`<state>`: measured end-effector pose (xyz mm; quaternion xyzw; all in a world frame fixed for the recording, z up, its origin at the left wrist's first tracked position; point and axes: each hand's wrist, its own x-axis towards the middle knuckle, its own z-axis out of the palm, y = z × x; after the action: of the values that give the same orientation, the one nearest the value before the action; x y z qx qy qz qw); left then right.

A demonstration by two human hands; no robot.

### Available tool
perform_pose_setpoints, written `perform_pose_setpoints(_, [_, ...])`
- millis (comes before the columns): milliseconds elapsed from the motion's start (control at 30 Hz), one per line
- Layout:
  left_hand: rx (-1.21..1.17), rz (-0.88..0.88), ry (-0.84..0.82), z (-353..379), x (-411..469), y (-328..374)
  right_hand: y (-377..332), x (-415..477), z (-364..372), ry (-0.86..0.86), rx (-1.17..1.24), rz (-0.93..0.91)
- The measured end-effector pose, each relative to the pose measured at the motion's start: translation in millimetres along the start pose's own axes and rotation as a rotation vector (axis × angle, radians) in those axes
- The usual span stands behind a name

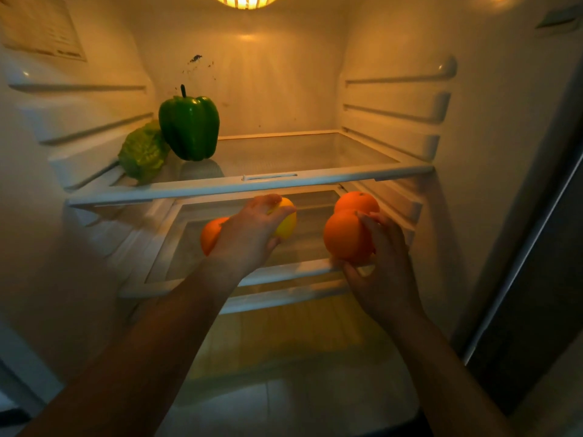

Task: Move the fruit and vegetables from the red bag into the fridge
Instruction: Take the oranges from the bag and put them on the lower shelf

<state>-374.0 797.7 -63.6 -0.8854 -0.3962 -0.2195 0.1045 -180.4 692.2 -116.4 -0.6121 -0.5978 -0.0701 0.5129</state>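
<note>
Both of my hands reach into the open fridge at the level of the second glass shelf (252,279). My left hand (249,231) grips a yellow lemon (285,220) together with an orange (210,233) that shows at its left side. My right hand (383,275) holds two oranges, a near one (345,236) and a far one (356,201) stacked behind it. A green bell pepper (189,127) stands on the upper glass shelf (315,176) at the left, leaning against a green lettuce (143,152). The red bag is out of view.
The fridge lamp (246,0) glows at the top. Ribbed shelf rails (397,111) line both side walls. Below the shelves lies a clear drawer cover (284,342). The fridge's right edge and a dark door (536,279) stand at the right.
</note>
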Motion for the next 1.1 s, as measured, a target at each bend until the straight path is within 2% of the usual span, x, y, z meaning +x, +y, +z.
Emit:
perform_pose_setpoints(333, [0.078, -0.089, -0.025, -8.2, -13.1, -26.5, -8.0, 2.7, 19.9, 0.006, 0.005, -0.05])
perform_pose_setpoints(467, [0.012, 0.023, 0.098, -10.5, -20.1, -15.4, -11.4, 5.0, 19.8, -0.01, 0.037, -0.041])
perform_pose_setpoints(533, [-0.101, 0.065, 0.146, -9.1, -21.6, -4.4, -12.6, 5.7, 19.1, -0.011, 0.077, 0.014])
perform_pose_setpoints(667, [-0.5, -0.01, 0.117, -2.1, -14.3, 19.0, -8.7, 4.8, 16.1, -0.017, 0.132, 0.03])
perform_pose_setpoints(833, [-0.9, -0.179, -0.062, 13.2, 2.8, 33.6, -0.8, 6.9, 6.4, -0.108, 0.195, 0.101])
perform_pose_setpoints(933, [-1.125, -0.209, -0.155, 18.8, 10.5, 42.4, -0.1, 11.2, -0.3, -0.17, 0.183, 0.087])
perform_pose_setpoints(1100, [-1.163, -0.232, -0.105, 25.5, 8.0, 32.8, 12.4, 19.7, -2.4, -0.163, 0.142, 0.071])
